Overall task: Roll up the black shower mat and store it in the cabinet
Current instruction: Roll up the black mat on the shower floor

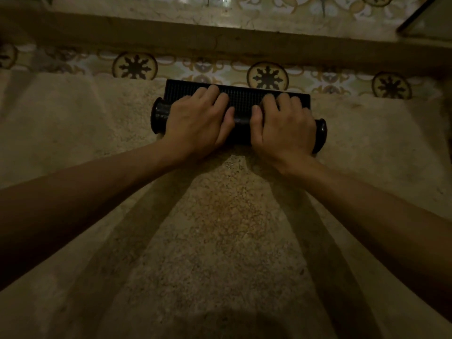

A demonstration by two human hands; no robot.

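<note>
The black shower mat (242, 99) lies on the speckled floor, mostly wound into a thick roll, with a short flat strip of its dotted surface still showing at the far side. My left hand (195, 121) presses on the left half of the roll, fingers curled over its top. My right hand (283, 123) grips the right half the same way. The roll's two round ends stick out past my hands on either side. No cabinet is in view.
A band of patterned tiles (267, 77) with dark star motifs runs just beyond the mat. Behind it a raised brown step or sill (171, 37) crosses the view. A glass panel edge (425, 23) stands at the far right. The speckled floor (220, 228) spreads toward me.
</note>
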